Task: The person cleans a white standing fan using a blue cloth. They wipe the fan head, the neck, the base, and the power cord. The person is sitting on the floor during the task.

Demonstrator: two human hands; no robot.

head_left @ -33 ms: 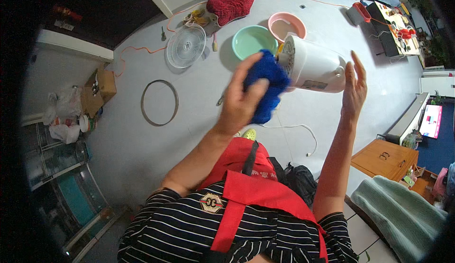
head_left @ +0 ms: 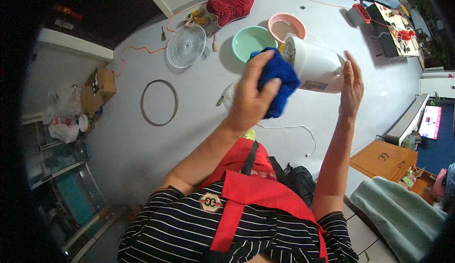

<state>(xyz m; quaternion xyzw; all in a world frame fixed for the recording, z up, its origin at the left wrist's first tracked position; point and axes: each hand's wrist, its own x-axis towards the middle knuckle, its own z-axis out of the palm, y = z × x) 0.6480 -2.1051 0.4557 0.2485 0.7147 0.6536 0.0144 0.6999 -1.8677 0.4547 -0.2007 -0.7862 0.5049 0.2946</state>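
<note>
A bunched blue cloth (head_left: 280, 80) is in my left hand (head_left: 253, 90), with thumb and fingers closed round it. The cloth is at the left end of a white housing (head_left: 320, 62), which looks like the motor body of an electric fan, and hides part of that end. At the housing's right end, beside a small knob, my right hand (head_left: 351, 85) is open with its fingers stretched; whether it presses on the housing I cannot tell. Behind them on the floor stand a green basin (head_left: 253, 43) and a pink basin (head_left: 286, 26) with cloudy water.
A clear round fan grille (head_left: 186, 46) and a thin metal ring (head_left: 159, 103) lie to the left. Beyond are a dark red cushion (head_left: 231, 3) and an orange cord (head_left: 142, 48). A white cable (head_left: 303, 129) trails near my feet. A wooden cabinet (head_left: 384, 158) stands at the right.
My left hand and the blue cloth have moved right, along the end of the white housing. My right hand has shifted only slightly.
</note>
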